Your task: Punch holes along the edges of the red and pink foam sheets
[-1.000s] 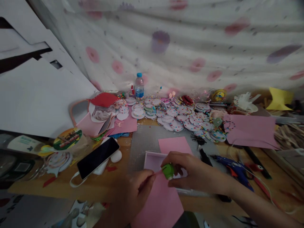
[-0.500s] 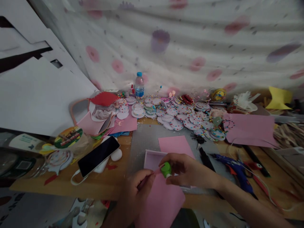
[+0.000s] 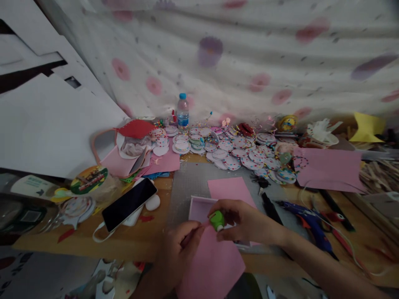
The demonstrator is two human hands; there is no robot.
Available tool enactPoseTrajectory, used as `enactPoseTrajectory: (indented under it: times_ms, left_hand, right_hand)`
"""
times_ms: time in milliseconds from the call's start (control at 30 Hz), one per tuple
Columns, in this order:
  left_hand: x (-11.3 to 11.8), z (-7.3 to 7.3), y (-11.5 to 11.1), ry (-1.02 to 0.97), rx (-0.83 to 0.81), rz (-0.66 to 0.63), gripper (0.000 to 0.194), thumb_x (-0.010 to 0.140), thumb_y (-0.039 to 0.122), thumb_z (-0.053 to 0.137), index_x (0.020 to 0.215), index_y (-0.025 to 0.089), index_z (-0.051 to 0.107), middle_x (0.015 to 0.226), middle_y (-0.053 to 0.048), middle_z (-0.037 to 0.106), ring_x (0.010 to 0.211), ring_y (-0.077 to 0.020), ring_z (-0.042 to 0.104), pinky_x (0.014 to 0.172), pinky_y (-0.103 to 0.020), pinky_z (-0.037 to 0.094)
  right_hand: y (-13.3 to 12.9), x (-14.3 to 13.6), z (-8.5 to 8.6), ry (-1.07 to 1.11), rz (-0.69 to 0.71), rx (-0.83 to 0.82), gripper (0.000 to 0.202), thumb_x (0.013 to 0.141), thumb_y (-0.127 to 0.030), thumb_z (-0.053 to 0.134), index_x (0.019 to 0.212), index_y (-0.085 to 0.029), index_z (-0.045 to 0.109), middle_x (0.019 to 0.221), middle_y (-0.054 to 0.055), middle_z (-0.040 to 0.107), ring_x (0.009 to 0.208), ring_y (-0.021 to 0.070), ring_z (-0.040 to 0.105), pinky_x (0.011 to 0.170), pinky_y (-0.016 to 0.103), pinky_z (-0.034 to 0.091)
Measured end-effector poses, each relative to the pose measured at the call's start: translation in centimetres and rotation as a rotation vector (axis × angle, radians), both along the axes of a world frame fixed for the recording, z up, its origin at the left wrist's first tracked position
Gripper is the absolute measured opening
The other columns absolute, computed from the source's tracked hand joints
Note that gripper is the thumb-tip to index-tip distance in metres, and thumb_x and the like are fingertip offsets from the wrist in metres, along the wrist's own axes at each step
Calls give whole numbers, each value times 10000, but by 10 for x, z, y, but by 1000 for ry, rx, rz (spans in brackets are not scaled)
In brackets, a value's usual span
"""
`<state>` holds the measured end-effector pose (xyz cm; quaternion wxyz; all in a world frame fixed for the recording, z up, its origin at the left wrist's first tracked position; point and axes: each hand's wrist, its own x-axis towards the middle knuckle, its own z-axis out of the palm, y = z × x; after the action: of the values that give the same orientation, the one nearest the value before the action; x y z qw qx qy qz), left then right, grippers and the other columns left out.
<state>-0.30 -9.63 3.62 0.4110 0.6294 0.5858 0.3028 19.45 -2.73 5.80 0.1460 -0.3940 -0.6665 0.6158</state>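
My left hand is closed on the upper edge of a pink sheet of paper, which hangs down past the table's front edge. My right hand grips a small green paper punch with a whitish end, right at the paper's top edge beside the left fingertips. Whether the paper sits inside the punch is hard to make out. Behind the hands is a shallow pale pink box, partly hidden by them. Another pink sheet lies flat on the grey cutting mat.
Many white paper discs with coloured dots are heaped at the back near a water bottle. To the left lies a phone. A blue glue gun, a black-handled tool and keys lie right.
The green punch has turned slightly in my right hand. The pink paper's lower right corner has shifted a little to the right. My left hand stays almost where it was.
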Motion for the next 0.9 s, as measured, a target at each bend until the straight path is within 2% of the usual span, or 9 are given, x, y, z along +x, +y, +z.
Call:
enactPoseTrajectory:
  times_ms: [367,500,667,900]
  left_hand:
    - [-1,0,2,4,-21,-8,234,885,344,500,879,203,686,793,-5,703,692,-142,605,574,-201,422]
    - [0,0,4,9,-34,-18,257,881,350,493,796,194,677,765,-7,702,666,-142,604,561,-201,421]
    - [-2,-3,4,17,-29,-23,255,879,334,491,759,187,662,773,-11,704,670,-143,606,566,-200,422]
    - [-6,-6,5,14,-49,20,238,862,323,484,802,189,670,721,-3,687,664,-152,605,576,-208,439]
  right_hand:
    - [3,-3,1,-77,3,140,258,662,-239,741,893,-187,640,748,-27,578,655,109,438,596,215,347]
    - [2,-5,-4,-54,-10,175,203,678,-181,703,868,-173,632,742,-21,570,677,118,450,615,223,345]
    - [3,-9,-12,-65,-9,205,190,658,-141,691,840,-165,640,695,-32,526,643,112,394,577,214,317]
    - [9,-8,-18,-67,23,153,205,715,-254,688,881,-150,627,687,-30,498,616,103,397,548,209,324]
